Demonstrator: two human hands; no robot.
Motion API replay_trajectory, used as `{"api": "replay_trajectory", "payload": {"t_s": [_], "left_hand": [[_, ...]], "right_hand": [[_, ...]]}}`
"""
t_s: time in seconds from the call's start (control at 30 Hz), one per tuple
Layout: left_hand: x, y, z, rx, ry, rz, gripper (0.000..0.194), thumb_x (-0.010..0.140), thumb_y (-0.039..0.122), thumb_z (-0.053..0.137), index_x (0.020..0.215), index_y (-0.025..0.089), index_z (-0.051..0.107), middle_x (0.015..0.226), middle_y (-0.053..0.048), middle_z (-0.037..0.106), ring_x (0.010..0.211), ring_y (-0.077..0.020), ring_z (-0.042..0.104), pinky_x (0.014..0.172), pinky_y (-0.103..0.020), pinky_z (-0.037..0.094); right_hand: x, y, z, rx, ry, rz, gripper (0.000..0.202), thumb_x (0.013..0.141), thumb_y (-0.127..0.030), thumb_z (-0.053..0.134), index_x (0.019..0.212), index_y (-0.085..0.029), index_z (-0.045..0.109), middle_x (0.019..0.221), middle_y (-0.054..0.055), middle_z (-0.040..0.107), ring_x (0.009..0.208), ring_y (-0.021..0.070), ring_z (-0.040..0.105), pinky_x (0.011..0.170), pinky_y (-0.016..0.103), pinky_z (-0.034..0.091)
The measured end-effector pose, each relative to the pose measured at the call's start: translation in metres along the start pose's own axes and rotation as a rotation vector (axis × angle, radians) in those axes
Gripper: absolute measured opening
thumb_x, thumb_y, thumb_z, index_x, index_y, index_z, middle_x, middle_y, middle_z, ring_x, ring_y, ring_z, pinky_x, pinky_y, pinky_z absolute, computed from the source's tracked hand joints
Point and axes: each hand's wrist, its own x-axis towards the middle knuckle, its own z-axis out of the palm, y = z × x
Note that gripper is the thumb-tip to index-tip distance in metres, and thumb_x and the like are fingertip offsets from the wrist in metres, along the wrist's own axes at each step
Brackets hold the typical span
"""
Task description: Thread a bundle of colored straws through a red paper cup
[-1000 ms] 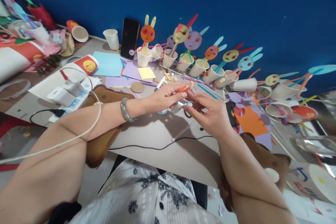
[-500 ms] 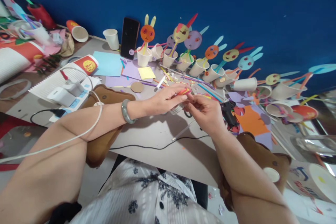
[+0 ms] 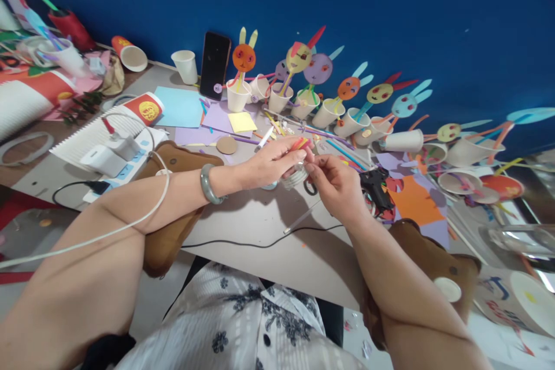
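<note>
My left hand (image 3: 275, 163) is closed around thin red and yellow strips (image 3: 300, 144), whose ends show above the thumb. Just below its fingers is a clear, whitish roll that looks like tape (image 3: 296, 177); whether a hand bears it or it rests on the table I cannot tell. My right hand (image 3: 336, 182) is closed in a pinch beside the roll, its fingertips almost meeting the left ones. What those fingertips grip is too small to make out. Dark scissor-like handles (image 3: 310, 188) show partly behind the right hand, and a black glue gun (image 3: 376, 189) lies to its right.
Paper cups with rabbit-faced figures (image 3: 347, 88) line the blue wall. A phone (image 3: 215, 65) leans there. Coloured paper (image 3: 178, 107) and a cardboard disc (image 3: 226, 145) lie at left, near a power strip (image 3: 130, 167). A black cable (image 3: 260, 244) crosses the table before me.
Both hands have shifted slightly, and the right fingers have turned a little. More of the clear roll shows between the hands. The strips stay in my left hand.
</note>
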Motion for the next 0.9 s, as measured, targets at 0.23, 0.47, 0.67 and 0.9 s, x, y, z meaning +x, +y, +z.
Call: {"api": "replay_trajectory", "payload": {"t_s": [0.23, 0.47, 0.67, 0.9], "left_hand": [[-0.001, -0.004, -0.002, 0.304, 0.09, 0.112, 0.02, 0.102, 0.023, 0.046, 0.093, 0.017, 0.062, 0.085, -0.002, 0.058, 0.077, -0.013, 0.055, 0.079, -0.027, 0.05], [0.001, -0.002, -0.002, 0.44, -0.038, 0.149, 0.023, 0.101, 0.019, 0.046, 0.081, 0.019, 0.058, 0.089, -0.004, 0.063, 0.095, -0.018, 0.058, 0.1, -0.034, 0.047], [-0.004, -0.001, 0.004, 0.321, -0.032, 0.016, 0.022, 0.103, 0.023, 0.045, 0.085, 0.018, 0.058, 0.07, 0.001, 0.056, 0.071, -0.0125, 0.057, 0.077, -0.025, 0.049], [-0.003, 0.002, 0.0, 0.294, -0.162, 0.016, 0.024, 0.103, 0.03, 0.041, 0.09, 0.018, 0.057, 0.079, -0.002, 0.063, 0.072, -0.0122, 0.063, 0.072, -0.024, 0.051]], "right_hand": [[0.001, 0.007, -0.001, -0.228, 0.143, -0.177, 0.018, 0.1, -0.036, 0.056, 0.086, -0.024, 0.059, 0.082, 0.005, 0.07, 0.073, 0.0203, 0.065, 0.073, 0.037, 0.052], [0.001, 0.01, -0.003, -0.41, 0.202, -0.335, 0.017, 0.102, -0.03, 0.05, 0.085, -0.027, 0.055, 0.088, 0.008, 0.071, 0.084, 0.0235, 0.067, 0.079, 0.041, 0.053], [0.002, 0.012, -0.005, -0.447, 0.25, -0.369, 0.017, 0.103, -0.03, 0.05, 0.087, -0.028, 0.054, 0.09, 0.009, 0.07, 0.086, 0.0243, 0.066, 0.081, 0.042, 0.052], [0.002, 0.005, -0.013, -0.299, 0.272, -0.253, 0.021, 0.102, -0.039, 0.056, 0.085, -0.026, 0.057, 0.086, 0.008, 0.07, 0.079, 0.024, 0.066, 0.078, 0.041, 0.053]]}}
